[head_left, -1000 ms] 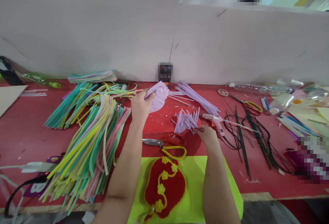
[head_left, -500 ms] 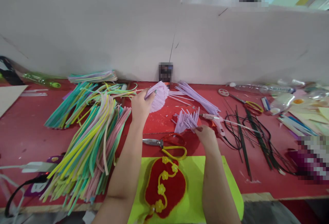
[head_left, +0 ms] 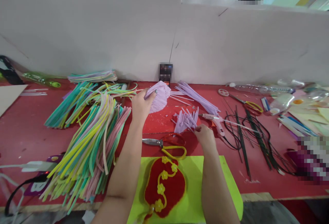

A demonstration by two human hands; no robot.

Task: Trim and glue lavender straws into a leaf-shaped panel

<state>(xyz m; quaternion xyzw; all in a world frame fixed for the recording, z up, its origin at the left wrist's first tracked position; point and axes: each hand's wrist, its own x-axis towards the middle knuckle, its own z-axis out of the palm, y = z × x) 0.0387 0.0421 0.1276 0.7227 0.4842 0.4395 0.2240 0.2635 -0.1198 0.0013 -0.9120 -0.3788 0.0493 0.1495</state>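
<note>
From the head camera I have the ribbed lilac piece (head_left: 159,98) over the far part of a red board (head_left: 156,125); whether it touches the board I can't tell. My left hand (head_left: 142,104) has it by its left edge, the grip pinching it between thumb and fingers. Right of it and nearer, a loose pile of short lilac strips (head_left: 184,121) lies heaped. My right hand (head_left: 205,134) is at the pile's near right side, fingertips drawn together at the end of one strip; whether the grip really pinches that strip I can't make out. Beyond the pile, long lilac strips (head_left: 198,97) lie slanting, and a pink glue gun (head_left: 217,122) sits just right of it. Closer to me are scissors (head_left: 161,143) with one red and one yellow handle, then a yellow-green sheet (head_left: 195,183) under a red shape (head_left: 171,191) trimmed with yellow flowers. Off left, coloured strips (head_left: 84,148) spread across the red table (head_left: 272,183); a clear bottle (head_left: 260,88) lies far right, by the white partition (head_left: 102,28).
</note>
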